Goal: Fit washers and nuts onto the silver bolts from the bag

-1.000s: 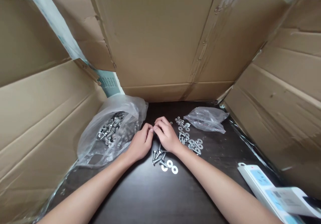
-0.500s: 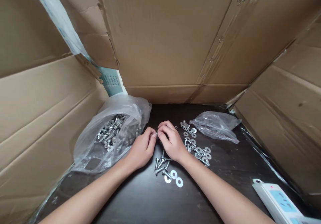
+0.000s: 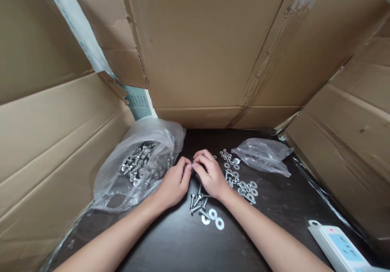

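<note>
2 nearly closed hands apparently pinch a small metal piece.

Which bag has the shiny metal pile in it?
The big bag beside the left hand: a heap of metal bits shows inside. The other bag, beyond the right hand, lies flatter, with no such heap.

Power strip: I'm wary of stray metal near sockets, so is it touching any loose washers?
Apart. The head view plainly shows dark tabletop between the power strip and the nearest loose washers.
</note>
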The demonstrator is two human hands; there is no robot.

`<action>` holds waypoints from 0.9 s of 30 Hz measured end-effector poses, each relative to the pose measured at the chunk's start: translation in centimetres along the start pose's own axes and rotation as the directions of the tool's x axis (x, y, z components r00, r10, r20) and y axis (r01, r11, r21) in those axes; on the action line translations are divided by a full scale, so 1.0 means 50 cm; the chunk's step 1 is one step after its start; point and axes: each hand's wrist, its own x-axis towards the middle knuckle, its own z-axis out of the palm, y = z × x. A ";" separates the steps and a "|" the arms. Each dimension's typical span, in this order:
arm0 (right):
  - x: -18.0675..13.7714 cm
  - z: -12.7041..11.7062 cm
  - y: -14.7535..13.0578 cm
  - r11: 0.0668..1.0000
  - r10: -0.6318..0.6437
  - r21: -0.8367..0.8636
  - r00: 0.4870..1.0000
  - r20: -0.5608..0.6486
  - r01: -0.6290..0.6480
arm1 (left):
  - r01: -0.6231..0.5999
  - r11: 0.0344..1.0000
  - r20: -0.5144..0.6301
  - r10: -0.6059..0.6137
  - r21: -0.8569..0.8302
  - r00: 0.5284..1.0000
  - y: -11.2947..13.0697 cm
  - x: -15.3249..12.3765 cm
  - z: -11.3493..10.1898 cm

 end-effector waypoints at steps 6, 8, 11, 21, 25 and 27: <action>0.000 0.000 0.000 1.000 -0.007 0.013 1.000 0.014 0.007 | 0.000 1.000 0.005 0.000 -0.007 1.000 -0.002 -0.002 0.000; 0.001 0.000 -0.001 1.000 0.014 -0.026 1.000 0.027 -0.013 | -0.003 1.000 0.011 0.003 -0.015 1.000 -0.003 -0.003 0.000; 0.001 -0.001 -0.003 0.998 0.035 -0.046 0.999 0.009 -0.034 | -0.003 1.000 0.014 0.003 -0.019 1.000 -0.004 -0.002 0.000; 0.002 0.001 0.000 0.999 0.016 0.031 1.000 -0.017 -0.016 | -0.007 1.000 0.017 0.007 -0.012 1.000 -0.007 -0.002 0.001; 0.003 0.000 -0.003 0.998 0.068 -0.005 0.998 -0.013 -0.068 | -0.005 1.000 0.020 0.006 -0.016 1.000 -0.008 -0.002 0.002; 0.003 -0.003 -0.005 0.998 0.061 0.009 0.998 -0.033 -0.061 | -0.005 1.000 0.014 0.005 -0.007 1.000 -0.007 -0.002 0.002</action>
